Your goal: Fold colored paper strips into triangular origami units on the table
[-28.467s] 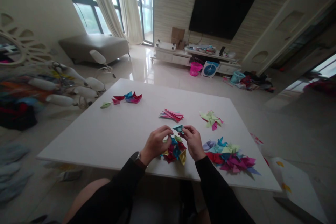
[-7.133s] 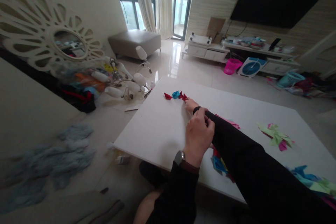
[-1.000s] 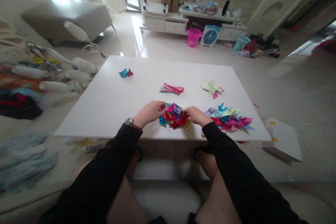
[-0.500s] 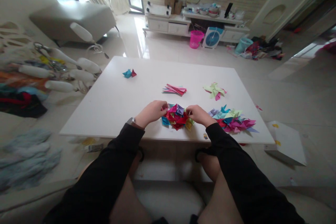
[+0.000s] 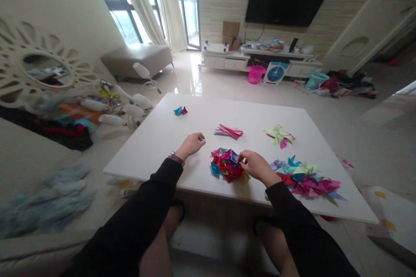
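Observation:
A clump of joined folded paper pieces [image 5: 227,165], red, pink, blue and purple, lies on the white table [image 5: 156,143] near its front edge. My right hand [image 5: 256,165] rests against the clump's right side, fingers closed on it. My left hand [image 5: 194,143] hovers just left of the clump, off it, fingers loosely curled with nothing visible in them. A watch sits on my left wrist.
A large pile of loose folded pieces [image 5: 303,177] lies right of the clump. A flat pink stack [image 5: 229,131], pale green pieces [image 5: 278,135] and a blue and red pair [image 5: 180,111] lie farther back. A white lamp fixture [image 5: 123,106] lies on the floor at left.
My left hand has let go of the clump and moved up and left. My head has lifted, so the room and television show more.

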### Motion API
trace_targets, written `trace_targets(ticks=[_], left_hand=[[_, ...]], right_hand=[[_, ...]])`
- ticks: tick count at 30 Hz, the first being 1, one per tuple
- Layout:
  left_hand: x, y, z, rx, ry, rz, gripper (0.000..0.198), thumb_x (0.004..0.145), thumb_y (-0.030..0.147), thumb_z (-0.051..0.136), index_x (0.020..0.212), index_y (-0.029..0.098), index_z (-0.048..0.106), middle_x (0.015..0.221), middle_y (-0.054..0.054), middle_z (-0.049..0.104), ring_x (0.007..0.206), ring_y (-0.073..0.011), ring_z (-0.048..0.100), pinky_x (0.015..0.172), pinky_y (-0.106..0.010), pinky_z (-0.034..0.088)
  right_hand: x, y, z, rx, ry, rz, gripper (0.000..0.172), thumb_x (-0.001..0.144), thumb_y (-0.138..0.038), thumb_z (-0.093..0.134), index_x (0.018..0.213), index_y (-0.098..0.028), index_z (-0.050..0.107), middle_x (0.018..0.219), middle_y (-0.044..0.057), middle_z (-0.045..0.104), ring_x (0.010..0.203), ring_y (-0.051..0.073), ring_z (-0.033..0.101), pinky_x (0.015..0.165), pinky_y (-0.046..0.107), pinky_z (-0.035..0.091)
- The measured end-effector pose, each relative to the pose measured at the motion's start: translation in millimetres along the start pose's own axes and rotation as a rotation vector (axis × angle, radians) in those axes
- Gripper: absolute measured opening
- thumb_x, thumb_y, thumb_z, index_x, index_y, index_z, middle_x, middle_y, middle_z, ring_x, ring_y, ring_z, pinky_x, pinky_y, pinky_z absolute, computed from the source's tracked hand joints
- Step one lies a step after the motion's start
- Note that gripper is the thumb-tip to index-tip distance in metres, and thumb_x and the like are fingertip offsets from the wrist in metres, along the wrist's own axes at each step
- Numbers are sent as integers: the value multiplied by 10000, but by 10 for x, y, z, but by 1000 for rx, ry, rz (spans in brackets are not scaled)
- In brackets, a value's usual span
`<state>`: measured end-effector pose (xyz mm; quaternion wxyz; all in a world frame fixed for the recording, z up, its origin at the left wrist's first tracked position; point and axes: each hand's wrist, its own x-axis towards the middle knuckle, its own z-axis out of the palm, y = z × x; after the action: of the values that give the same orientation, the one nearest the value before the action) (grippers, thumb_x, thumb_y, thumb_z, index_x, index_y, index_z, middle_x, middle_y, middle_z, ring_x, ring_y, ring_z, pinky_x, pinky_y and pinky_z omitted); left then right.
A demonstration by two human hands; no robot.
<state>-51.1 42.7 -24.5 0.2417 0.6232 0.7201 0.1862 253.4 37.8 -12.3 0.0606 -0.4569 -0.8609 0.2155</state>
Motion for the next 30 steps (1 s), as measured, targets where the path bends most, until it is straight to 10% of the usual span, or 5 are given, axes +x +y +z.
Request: trace_targets(ticks=[9, 19, 25, 30], left_hand=[[955, -1114, -619, 204, 165, -241, 352, 780, 209, 607, 1118, 126, 664, 1178, -155, 711, 1118, -274, 661, 971, -334, 499], [1912, -1479, -475, 229, 222, -244, 506, 733, 329, 634, 1228, 228, 666, 1315, -83, 648, 1334, -329, 480, 1123, -443, 356], [1878, -1485, -409, 247, 202, -324, 466, 779, 331, 589, 1196, 150, 690, 1435, -158, 534, 1317, -392, 451, 1016, -478, 430], [1383, -1092, -446, 294, 201, -250, 435, 844, 307, 534, 1232, 159, 665, 1444, -146, 524, 1295, -373, 461, 999, -473, 440]], right_hand=[[-192, -244, 44, 26, -63, -21, 120, 887, -161, 528, 889, -212, 637, 946, 46, 662, 844, 181, 626, 718, 269, 373], [-140, -241, 93, 37, -121, 7, 190, 893, -135, 467, 910, -233, 629, 1019, 61, 669, 903, 212, 643, 754, 301, 432], [-90, -252, 118, 28, -98, -5, 173, 920, -153, 470, 892, -229, 623, 973, 53, 661, 876, 204, 635, 747, 300, 432], [-54, -288, 81, 61, -18, -51, 138, 912, -159, 514, 878, -221, 633, 936, 42, 653, 822, 183, 619, 724, 286, 424]])
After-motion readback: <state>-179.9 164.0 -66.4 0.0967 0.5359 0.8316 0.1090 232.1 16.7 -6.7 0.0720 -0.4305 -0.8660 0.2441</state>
